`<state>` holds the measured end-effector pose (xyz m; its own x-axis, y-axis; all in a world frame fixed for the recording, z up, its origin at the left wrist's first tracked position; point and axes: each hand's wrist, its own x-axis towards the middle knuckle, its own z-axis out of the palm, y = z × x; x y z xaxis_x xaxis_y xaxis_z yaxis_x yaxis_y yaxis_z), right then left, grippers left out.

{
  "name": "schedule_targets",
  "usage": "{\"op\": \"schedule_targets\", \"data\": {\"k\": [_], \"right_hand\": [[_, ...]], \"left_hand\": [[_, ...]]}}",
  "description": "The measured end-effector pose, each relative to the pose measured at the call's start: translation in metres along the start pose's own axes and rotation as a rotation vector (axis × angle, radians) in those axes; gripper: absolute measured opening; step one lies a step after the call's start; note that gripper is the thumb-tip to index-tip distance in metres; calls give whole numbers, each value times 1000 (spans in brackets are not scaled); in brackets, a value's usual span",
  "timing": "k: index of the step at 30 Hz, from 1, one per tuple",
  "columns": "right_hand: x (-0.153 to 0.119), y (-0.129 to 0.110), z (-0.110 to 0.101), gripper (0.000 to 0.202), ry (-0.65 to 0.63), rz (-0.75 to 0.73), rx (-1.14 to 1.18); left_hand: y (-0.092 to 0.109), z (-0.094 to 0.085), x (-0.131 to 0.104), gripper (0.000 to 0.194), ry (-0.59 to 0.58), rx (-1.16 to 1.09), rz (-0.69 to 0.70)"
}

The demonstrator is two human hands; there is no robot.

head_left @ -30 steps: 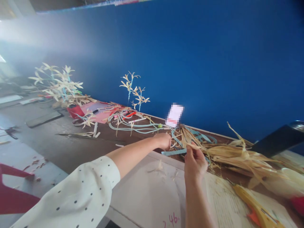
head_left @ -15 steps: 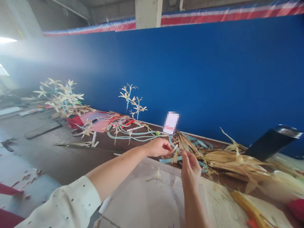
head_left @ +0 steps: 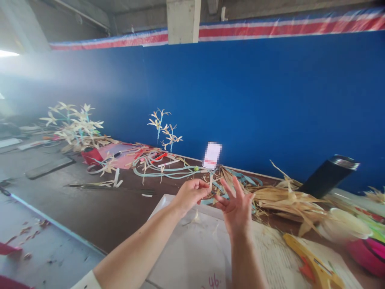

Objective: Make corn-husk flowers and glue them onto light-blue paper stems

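Observation:
My left hand (head_left: 190, 195) is closed in a pinch on a small pale strip (head_left: 211, 179) that stands up from the fingertips; it looks like dried husk. Just to the right, my right hand (head_left: 237, 208) is open, palm partly turned toward me and fingers spread, with nothing visible in it. Behind both hands lie strips of light blue tape and loose husk scraps. A bundle of dried corn husks (head_left: 288, 202) spreads out to the right of my right hand. Below the hands, a small husk flower (head_left: 196, 218) rests on a white board (head_left: 186, 245).
A phone (head_left: 212, 155) with a blurred screen leans at the back. Husk flowers on blue stems (head_left: 78, 125) stand left. Coiled pale blue cord (head_left: 168, 175), scissors (head_left: 87, 185), a dark tumbler (head_left: 327, 176), a yellow-handled tool (head_left: 314, 261) and a pink pouch (head_left: 365, 255) surround the work area.
My right hand has opened from a pinch and spread its fingers. My left hand has shifted slightly left, and its strip now points upward. The view has moved a little.

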<state>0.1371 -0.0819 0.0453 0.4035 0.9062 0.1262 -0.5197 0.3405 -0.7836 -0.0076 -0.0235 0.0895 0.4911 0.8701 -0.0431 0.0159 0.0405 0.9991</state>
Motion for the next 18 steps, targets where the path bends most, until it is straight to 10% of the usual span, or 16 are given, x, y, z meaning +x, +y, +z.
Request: {"op": "schedule_targets", "data": {"k": [8, 18], "right_hand": [[-2, 12, -4, 65, -136, 7, -92], [3, 9, -2, 53, 51, 50, -112]], "left_hand": [[9, 6, 8, 21, -160, -278, -267], [17, -13, 18, 19, -152, -305, -111]]}}
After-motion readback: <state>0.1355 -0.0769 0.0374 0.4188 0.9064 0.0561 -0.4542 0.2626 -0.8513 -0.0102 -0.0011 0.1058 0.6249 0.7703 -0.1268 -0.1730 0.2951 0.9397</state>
